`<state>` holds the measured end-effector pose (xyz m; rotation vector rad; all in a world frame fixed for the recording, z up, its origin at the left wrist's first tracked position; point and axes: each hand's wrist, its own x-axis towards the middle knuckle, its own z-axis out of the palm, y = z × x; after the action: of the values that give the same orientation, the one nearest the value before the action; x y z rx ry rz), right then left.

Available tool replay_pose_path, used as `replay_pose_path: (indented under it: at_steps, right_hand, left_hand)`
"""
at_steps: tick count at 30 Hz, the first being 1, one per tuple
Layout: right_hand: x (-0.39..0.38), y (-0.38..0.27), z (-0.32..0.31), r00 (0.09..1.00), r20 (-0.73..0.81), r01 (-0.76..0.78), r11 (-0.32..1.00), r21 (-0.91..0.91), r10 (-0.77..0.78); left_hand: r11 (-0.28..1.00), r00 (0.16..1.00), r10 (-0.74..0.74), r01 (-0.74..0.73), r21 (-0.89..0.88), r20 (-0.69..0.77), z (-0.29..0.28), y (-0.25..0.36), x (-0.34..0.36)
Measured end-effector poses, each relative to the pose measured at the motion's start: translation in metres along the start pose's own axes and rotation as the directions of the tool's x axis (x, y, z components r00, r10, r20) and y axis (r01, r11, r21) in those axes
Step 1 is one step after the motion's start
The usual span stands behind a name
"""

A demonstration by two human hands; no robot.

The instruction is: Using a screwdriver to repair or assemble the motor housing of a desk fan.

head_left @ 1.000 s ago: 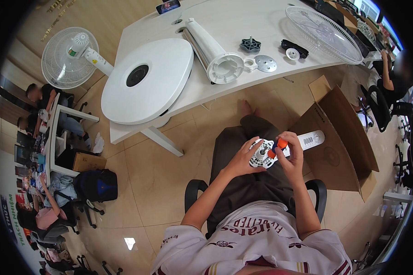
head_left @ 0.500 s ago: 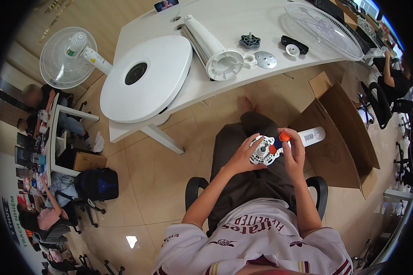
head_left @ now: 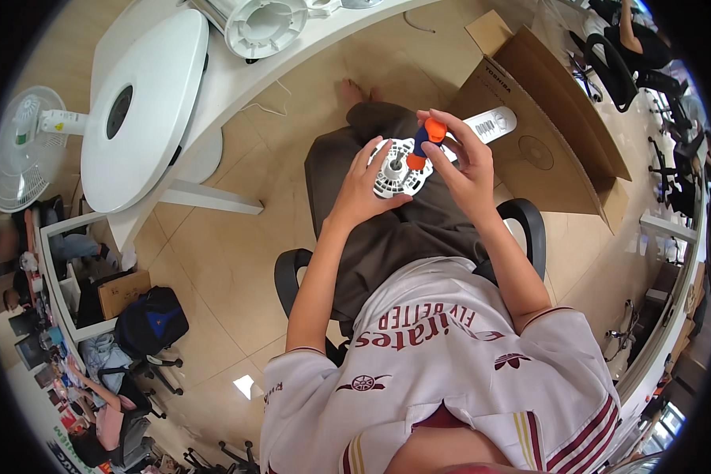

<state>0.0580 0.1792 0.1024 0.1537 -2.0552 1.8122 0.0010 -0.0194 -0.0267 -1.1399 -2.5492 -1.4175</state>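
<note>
White slotted housing, clasped from its left by the left hand, orange-and-blue tool at the housing's upper right, finger-pinched by the right hand

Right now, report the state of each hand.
Left hand: holding the round, white, slotted part by its rim.
Right hand: holding the short, dark-blue cylindrical object with orange ends.

A round white fan part, slotted and ribbed with a metal shaft at its middle, is facing the camera, being held just above the frame's centre. A stubby orange-and-dark-blue tool is leaning toward the upper right, its lower orange end overlapping the part's right edge, its tip not showing. Farther right, a rounded white panel is slanting upward, any join being hidden.
</note>
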Motion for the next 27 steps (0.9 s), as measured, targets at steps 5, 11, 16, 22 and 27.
replay_pose_path:
  at_steps: [5,11,16,22,27]
  right_hand:
    - [-0.0058,-0.0028,-0.002,0.999,-0.009,0.042,0.999,0.006,-0.042]
    - [-0.0053,-0.0028,-0.0026,0.998,-0.009,0.062,0.998,0.001,-0.062]
    - [-0.0052,-0.0015,-0.0029,0.999,-0.016,0.047,0.999,0.006,-0.047]
    - [-0.0062,0.0003,-0.0009,0.998,-0.013,0.056,0.998,0.007,-0.055]
    - [-0.007,0.0004,-0.0009,0.999,-0.009,0.037,0.999,0.007,-0.037]
  left_hand:
    - [1.0,1.0,-0.02,0.02,-0.011,0.006,0.0026,0.0041,-0.0052]
    - [1.0,1.0,-0.02,0.02,-0.004,0.016,0.0011,0.0051,-0.0051]
    - [1.0,1.0,-0.016,0.016,0.002,0.011,0.0008,0.0046,-0.003]
    - [0.999,0.999,-0.032,0.032,-0.015,0.016,0.0005,0.0038,-0.003]
    - [0.999,0.999,-0.031,0.032,-0.014,0.021,0.0003,0.0048,-0.0043]
